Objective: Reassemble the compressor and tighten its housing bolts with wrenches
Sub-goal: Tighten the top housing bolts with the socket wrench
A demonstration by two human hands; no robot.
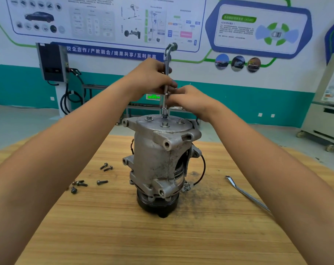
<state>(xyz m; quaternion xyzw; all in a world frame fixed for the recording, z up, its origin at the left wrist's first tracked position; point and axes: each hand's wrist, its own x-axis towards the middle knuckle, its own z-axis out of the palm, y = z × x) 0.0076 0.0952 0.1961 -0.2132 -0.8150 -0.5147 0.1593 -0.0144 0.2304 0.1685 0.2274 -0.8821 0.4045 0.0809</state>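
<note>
A grey metal compressor [158,161] stands upright on its black pulley at the middle of the wooden table [124,236]. Three bolt heads [164,124] show on its top cover. An L-shaped socket wrench [165,104] stands vertical, its socket set on a fourth bolt at the far side of the cover. My left hand [152,77] grips the wrench shaft high up. Just below it, my right hand [189,100] pinches the shaft with its fingertips.
Several loose bolts [102,182] lie on the table left of the compressor. A flat ring wrench [246,194] lies at the right, partly under my right forearm. A black wire loops from the compressor's right side. A charging unit and carts stand by the far wall.
</note>
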